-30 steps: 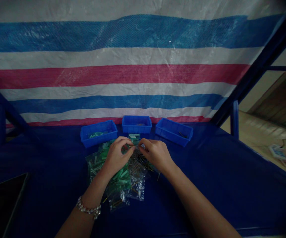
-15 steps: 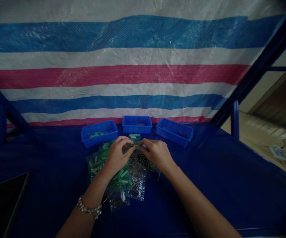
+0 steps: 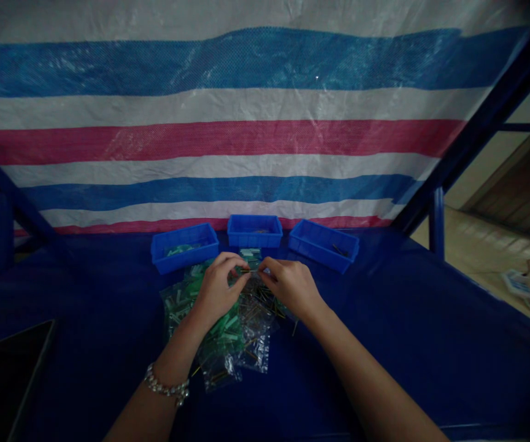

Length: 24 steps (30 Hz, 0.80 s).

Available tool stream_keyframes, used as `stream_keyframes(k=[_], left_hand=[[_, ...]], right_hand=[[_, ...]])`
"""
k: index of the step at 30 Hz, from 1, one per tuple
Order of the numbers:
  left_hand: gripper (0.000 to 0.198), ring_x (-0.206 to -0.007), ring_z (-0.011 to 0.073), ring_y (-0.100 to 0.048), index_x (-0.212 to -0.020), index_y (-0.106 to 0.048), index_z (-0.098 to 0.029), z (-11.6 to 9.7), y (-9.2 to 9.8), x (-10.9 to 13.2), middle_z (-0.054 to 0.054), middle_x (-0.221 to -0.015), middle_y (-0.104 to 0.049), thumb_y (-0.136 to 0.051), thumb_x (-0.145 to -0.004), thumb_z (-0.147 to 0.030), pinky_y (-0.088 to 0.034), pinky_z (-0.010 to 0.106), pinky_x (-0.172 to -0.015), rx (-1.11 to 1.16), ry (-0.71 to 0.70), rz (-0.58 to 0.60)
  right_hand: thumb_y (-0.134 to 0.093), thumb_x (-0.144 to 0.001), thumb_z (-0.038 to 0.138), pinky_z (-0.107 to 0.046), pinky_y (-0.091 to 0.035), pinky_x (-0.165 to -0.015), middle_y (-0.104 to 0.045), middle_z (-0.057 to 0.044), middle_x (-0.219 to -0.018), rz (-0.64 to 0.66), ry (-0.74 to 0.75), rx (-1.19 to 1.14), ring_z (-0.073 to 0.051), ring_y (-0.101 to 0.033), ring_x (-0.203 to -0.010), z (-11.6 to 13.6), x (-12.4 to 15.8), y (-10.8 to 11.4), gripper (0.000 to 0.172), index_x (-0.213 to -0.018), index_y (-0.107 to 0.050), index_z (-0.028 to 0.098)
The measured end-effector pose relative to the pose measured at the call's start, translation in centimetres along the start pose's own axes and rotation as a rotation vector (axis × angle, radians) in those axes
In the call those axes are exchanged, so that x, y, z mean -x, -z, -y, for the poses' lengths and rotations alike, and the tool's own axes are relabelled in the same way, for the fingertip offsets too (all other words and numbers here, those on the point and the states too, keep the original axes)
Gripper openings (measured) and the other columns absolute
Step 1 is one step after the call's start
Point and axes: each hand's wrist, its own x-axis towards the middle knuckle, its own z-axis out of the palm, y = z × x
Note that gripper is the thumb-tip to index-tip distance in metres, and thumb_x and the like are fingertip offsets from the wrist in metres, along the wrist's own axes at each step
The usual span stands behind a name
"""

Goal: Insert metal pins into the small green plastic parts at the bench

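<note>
My left hand [image 3: 220,283] pinches one end of a thin metal pin [image 3: 249,271] between thumb and fingers. At its other end, my right hand [image 3: 291,283] is closed in a pinch too, so the pin lies level between both hands. Its exact kind is too small to tell. Beneath the hands lies a pile of green plastic pieces [image 3: 227,331], partly covered by my left hand and wrist. Beside them are clear plastic bags [image 3: 258,353] and dark and brassy thin pins [image 3: 269,299]. A beaded bracelet circles my left wrist.
Three blue bins stand behind the hands: a left bin [image 3: 186,263] with green pieces, a middle bin [image 3: 254,238] and a right bin [image 3: 322,248] with small dark pieces. A dark tablet-like device [image 3: 10,380] lies at left on the blue table [image 3: 421,344]. Striped sheeting [image 3: 228,141] hangs behind.
</note>
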Motion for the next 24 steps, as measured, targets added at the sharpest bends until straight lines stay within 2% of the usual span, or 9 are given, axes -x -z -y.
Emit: stream_keyframes(k=[5,8,10,12,15,17,20,24], left_hand=[[0.01,-0.064,0.009,-0.051,-0.082,-0.056,-0.017,0.2,-0.1,0.0,0.003,-0.091,-0.052,-0.054,-0.072,-0.017,-0.044,0.027,-0.062,-0.026,0.008,0.005],[0.014,-0.065,0.0095,-0.051,-0.086,-0.055,-0.017,0.4,0.0,0.0,0.003,-0.09,-0.053,-0.053,-0.073,-0.017,-0.044,0.028,-0.066,-0.066,0.028,-0.028],[0.015,-0.064,0.0096,-0.05,-0.088,-0.055,-0.017,0.4,0.0,-0.1,0.003,-0.089,-0.053,-0.052,-0.073,-0.016,-0.044,0.029,-0.068,-0.089,0.043,-0.057],[0.016,-0.064,0.0098,-0.05,-0.089,-0.054,-0.017,0.5,0.1,-0.1,0.003,-0.089,-0.053,-0.052,-0.073,-0.016,-0.044,0.029,-0.068,-0.102,0.052,-0.079],[0.016,-0.064,0.01,-0.05,-0.089,-0.054,-0.017,0.5,0.1,-0.1,0.003,-0.089,-0.053,-0.051,-0.073,-0.016,-0.044,0.029,-0.068,-0.106,0.047,-0.087],[0.016,-0.064,0.01,-0.05,-0.089,-0.053,-0.017,0.4,0.1,-0.1,0.003,-0.089,-0.052,-0.051,-0.073,-0.016,-0.044,0.03,-0.067,-0.105,0.043,-0.084],[0.016,-0.064,0.0101,-0.05,-0.089,-0.053,-0.017,0.3,0.1,-0.1,0.003,-0.089,-0.052,-0.05,-0.073,-0.016,-0.044,0.03,-0.067,-0.107,0.044,-0.078],[0.017,-0.064,0.01,-0.05,-0.088,-0.053,-0.017,0.5,0.1,-0.1,0.003,-0.089,-0.052,-0.049,-0.073,-0.013,-0.045,0.03,-0.067,-0.108,0.045,-0.062]], right_hand=[[-0.048,-0.079,0.032,-0.023,-0.025,-0.047,-0.062,-0.001,-0.064,-0.011,-0.038,-0.093,-0.013,-0.054,-0.054,-0.2,0.0,0.1,0.015,-0.079,-0.059,0.021],[-0.051,-0.075,0.034,-0.022,-0.026,-0.047,-0.056,0.001,-0.054,-0.132,-0.193,-0.315,-0.011,-0.049,-0.049,-0.8,-0.3,-0.2,0.016,-0.075,-0.06,0.02],[-0.054,-0.072,0.035,-0.021,-0.026,-0.045,-0.048,0.003,-0.046,-0.259,-0.362,-0.58,-0.009,-0.043,-0.043,-1.6,-0.5,-0.3,0.017,-0.071,-0.058,0.018],[-0.057,-0.069,0.037,-0.021,-0.023,-0.04,-0.042,0.005,-0.041,-0.341,-0.532,-0.941,-0.007,-0.036,-0.038,-2.5,-0.7,-0.3,0.02,-0.066,-0.054,0.017],[-0.059,-0.066,0.034,-0.019,-0.015,-0.035,-0.035,0.008,-0.04,-0.345,-0.71,-1.474,-0.004,-0.026,-0.034,-4.0,-0.8,0.2,0.022,-0.06,-0.045,0.017],[-0.058,-0.068,0.029,-0.018,-0.013,-0.034,-0.032,0.009,-0.04,-0.344,-0.794,-1.694,-0.003,-0.023,-0.033,-5.0,-0.8,0.6,0.02,-0.061,-0.043,0.017],[-0.053,-0.072,0.025,-0.016,-0.014,-0.033,-0.031,0.01,-0.04,-0.379,-0.91,-1.812,-0.002,-0.023,-0.032,-6.4,-0.6,0.9,0.011,-0.068,-0.046,0.017],[-0.048,-0.075,0.025,-0.015,-0.016,-0.031,-0.033,0.009,-0.04,-0.455,-0.99,-1.716,-0.002,-0.023,-0.03,-8.1,-0.2,0.9,0.009,-0.071,-0.045,0.018]])
